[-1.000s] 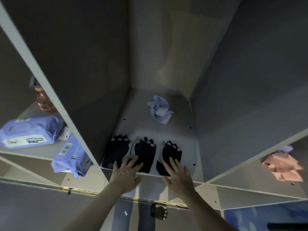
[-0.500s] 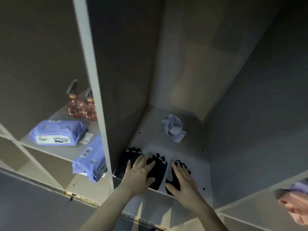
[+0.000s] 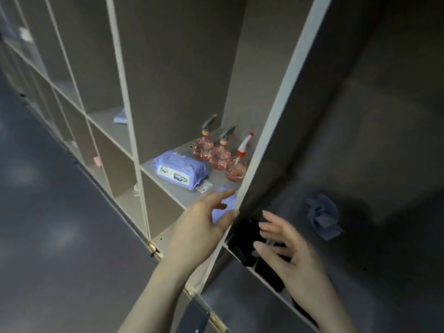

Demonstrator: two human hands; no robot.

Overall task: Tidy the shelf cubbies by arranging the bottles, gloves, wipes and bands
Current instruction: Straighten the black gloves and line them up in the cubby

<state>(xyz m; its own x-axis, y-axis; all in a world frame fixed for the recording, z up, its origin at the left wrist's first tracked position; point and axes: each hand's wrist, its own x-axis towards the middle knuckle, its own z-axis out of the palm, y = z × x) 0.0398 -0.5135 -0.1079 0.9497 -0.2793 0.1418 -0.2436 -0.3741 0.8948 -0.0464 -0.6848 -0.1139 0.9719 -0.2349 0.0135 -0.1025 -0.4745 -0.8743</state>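
A storage room: long grey cubby shelving (image 3: pixel 125 97) holding 3 spray bottles (image 3: pixel 219 152) and wipes (image 3: pixel 180 173).

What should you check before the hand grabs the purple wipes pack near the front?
1. Left hand free: ok, fingers spread, holding nothing.
2. Right hand free: ok, open over the black gloves, motion-blurred.
3. Front wipes pack in sight: not ok, mostly hidden behind the left hand and the divider.
4. Spray bottles upright: ok, three stand in a row behind.
5. Other wipes pack out of the way: ok, it lies apart, further back.
6. Whether fingers already touch the front pack: cannot tell.
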